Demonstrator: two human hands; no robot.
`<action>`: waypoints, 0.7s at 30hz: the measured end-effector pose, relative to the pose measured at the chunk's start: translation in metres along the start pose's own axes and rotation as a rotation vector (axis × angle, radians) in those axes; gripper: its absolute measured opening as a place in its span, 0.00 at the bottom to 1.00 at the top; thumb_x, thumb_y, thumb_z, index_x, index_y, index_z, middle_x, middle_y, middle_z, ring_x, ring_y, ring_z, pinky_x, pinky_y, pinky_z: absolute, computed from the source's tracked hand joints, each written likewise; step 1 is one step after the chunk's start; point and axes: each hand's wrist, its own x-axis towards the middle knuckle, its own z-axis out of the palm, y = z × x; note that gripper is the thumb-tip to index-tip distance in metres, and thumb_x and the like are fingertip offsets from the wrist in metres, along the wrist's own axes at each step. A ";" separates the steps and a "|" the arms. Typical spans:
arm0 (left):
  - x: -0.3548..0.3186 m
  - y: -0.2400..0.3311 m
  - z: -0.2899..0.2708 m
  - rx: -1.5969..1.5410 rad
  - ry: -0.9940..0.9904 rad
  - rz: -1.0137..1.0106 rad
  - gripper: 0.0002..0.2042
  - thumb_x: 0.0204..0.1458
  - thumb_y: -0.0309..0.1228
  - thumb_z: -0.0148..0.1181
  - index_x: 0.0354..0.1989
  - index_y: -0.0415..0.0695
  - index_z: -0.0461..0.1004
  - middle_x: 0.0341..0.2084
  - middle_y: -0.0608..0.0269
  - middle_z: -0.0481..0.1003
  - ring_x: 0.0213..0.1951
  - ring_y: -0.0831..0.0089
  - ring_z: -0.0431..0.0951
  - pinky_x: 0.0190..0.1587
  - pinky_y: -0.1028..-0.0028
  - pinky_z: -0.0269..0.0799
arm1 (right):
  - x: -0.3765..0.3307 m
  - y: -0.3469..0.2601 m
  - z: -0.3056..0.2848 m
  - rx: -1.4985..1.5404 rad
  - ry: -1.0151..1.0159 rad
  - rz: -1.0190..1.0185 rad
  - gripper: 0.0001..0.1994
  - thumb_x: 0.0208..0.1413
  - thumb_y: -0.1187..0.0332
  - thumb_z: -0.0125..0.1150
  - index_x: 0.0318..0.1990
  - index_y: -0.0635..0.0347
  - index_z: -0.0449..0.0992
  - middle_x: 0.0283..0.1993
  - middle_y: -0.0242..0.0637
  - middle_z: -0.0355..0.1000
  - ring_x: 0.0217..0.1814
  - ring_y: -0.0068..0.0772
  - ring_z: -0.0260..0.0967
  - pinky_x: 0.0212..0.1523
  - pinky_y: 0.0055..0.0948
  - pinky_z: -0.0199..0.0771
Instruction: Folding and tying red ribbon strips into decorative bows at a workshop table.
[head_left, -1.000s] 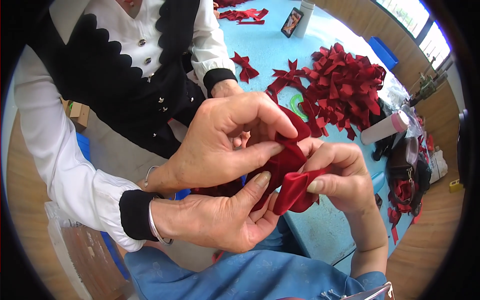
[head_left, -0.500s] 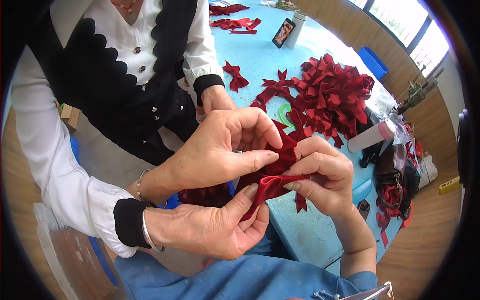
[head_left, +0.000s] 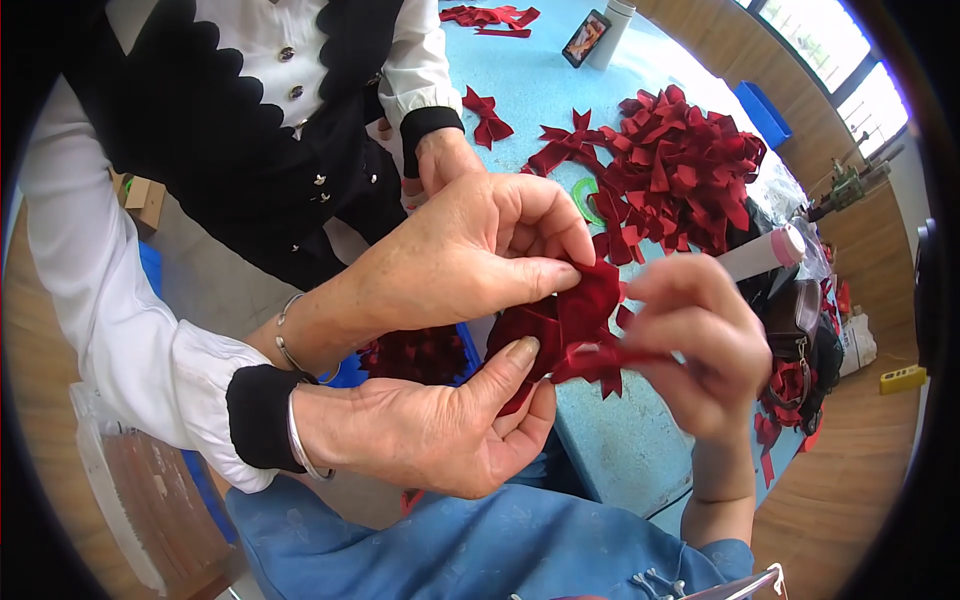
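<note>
A dark red velvet ribbon bow (head_left: pixel 588 305) is held up in front of me. My left hand (head_left: pixel 440 250), with a thin bracelet at the wrist, pinches its upper part between thumb and fingers. A narrow red strip (head_left: pixel 640 357) runs from the bow to my right hand (head_left: pixel 705 345); motion smears these fingers, so their grip is unclear. A co-worker's hand (head_left: pixel 430 430) with a silver bangle grips the bow's lower part, its thumb on top. Another co-worker's hand (head_left: pixel 447 158) is partly hidden behind my left hand.
Red bows lie heaped (head_left: pixel 685 165) on the light blue table (head_left: pixel 625 450). A green ring (head_left: pixel 587 200), a phone (head_left: pixel 587 40) before a white bottle (head_left: pixel 612 30), a white-pink bottle (head_left: pixel 755 253) and a bag (head_left: pixel 793 320) are there too. The co-worker stands close at left.
My right hand has moved right, away from the folded ribbon loop, and is now blurred. The loop has become a narrow strip. My left hand and the co-worker's hand still hold the bow.
</note>
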 end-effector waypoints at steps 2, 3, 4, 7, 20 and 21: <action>-0.004 0.000 0.001 0.061 0.029 0.027 0.06 0.56 0.17 0.59 0.41 0.35 0.73 0.36 0.65 0.76 0.40 0.82 0.76 0.44 0.81 0.75 | -0.014 -0.035 -0.002 -0.102 -0.036 0.039 0.05 0.38 0.79 0.68 0.26 0.64 0.78 0.43 0.48 0.75 0.28 0.31 0.72 0.34 0.25 0.73; -0.007 0.000 0.001 0.062 0.033 0.024 0.06 0.56 0.17 0.59 0.41 0.35 0.73 0.36 0.65 0.76 0.40 0.82 0.76 0.44 0.81 0.75 | -0.012 -0.040 0.000 -0.097 -0.038 0.038 0.05 0.38 0.79 0.68 0.26 0.64 0.78 0.43 0.48 0.75 0.28 0.31 0.72 0.34 0.25 0.73; -0.003 -0.004 0.000 0.029 0.017 0.041 0.06 0.56 0.17 0.60 0.41 0.35 0.73 0.36 0.65 0.75 0.40 0.82 0.76 0.44 0.81 0.74 | -0.010 -0.043 0.004 -0.118 -0.160 0.055 0.05 0.38 0.79 0.68 0.26 0.64 0.78 0.44 0.50 0.75 0.28 0.32 0.73 0.32 0.26 0.74; 0.002 -0.010 -0.003 -0.027 -0.009 0.073 0.06 0.55 0.16 0.60 0.40 0.36 0.74 0.36 0.66 0.74 0.40 0.82 0.75 0.43 0.82 0.73 | -0.009 -0.046 0.010 -0.152 -0.400 0.084 0.05 0.38 0.80 0.67 0.24 0.64 0.77 0.46 0.54 0.76 0.26 0.35 0.74 0.28 0.27 0.76; -0.017 -0.011 -0.004 0.583 0.069 0.553 0.05 0.48 0.17 0.64 0.32 0.39 0.77 0.32 0.62 0.73 0.33 0.76 0.75 0.33 0.78 0.71 | -0.025 -0.055 0.021 -0.166 -0.417 -0.102 0.06 0.41 0.81 0.66 0.26 0.72 0.75 0.53 0.62 0.72 0.27 0.37 0.76 0.24 0.30 0.80; -0.020 -0.011 -0.003 0.571 0.087 0.537 0.05 0.48 0.17 0.64 0.31 0.39 0.77 0.32 0.62 0.73 0.32 0.75 0.75 0.33 0.78 0.71 | -0.025 -0.056 0.022 -0.175 -0.426 -0.082 0.06 0.41 0.81 0.66 0.27 0.73 0.75 0.52 0.62 0.72 0.27 0.38 0.76 0.24 0.31 0.80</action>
